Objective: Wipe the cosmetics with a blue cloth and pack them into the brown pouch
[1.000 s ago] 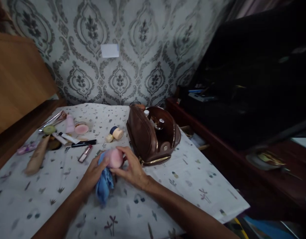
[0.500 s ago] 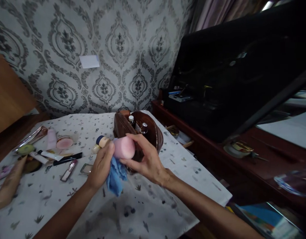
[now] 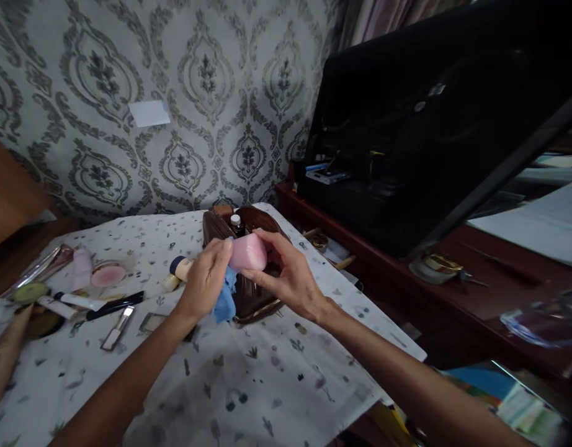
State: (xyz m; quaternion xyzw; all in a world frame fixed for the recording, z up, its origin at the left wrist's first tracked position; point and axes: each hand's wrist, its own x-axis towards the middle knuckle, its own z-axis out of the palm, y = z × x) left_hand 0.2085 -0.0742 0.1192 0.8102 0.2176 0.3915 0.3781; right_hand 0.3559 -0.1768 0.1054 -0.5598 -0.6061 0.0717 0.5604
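Between my two hands is a smooth pink container (image 3: 249, 252), tilted so its rounded end faces right; its exact kind is unclear. My right hand (image 3: 293, 279) grips that end with thumb and fingers. Wrapped around the other end is my left hand (image 3: 205, 282), with a blue cloth (image 3: 225, 303) bunched in it and hanging below. Just behind and beneath stands an unzipped brown bag (image 3: 251, 303), holding a white-capped bottle (image 3: 236, 222). A blue-capped cream tube (image 3: 180, 268) lies left of the bag, partly hidden by my left hand.
Makeup lies across the patterned tablecloth (image 3: 258, 397) at left: a pink compact (image 3: 108, 274), a black pencil-like item (image 3: 116, 305), a lip-gloss-like tube (image 3: 118, 329) and a beige tube (image 3: 7, 357). A large black panel (image 3: 407, 136) leans over the dark red furniture (image 3: 491, 279) at right.
Both hands have shifted slightly right and up in the view with the pink container, which is turned a little. The blue cloth moved along with them. The camera view has also shifted slightly.
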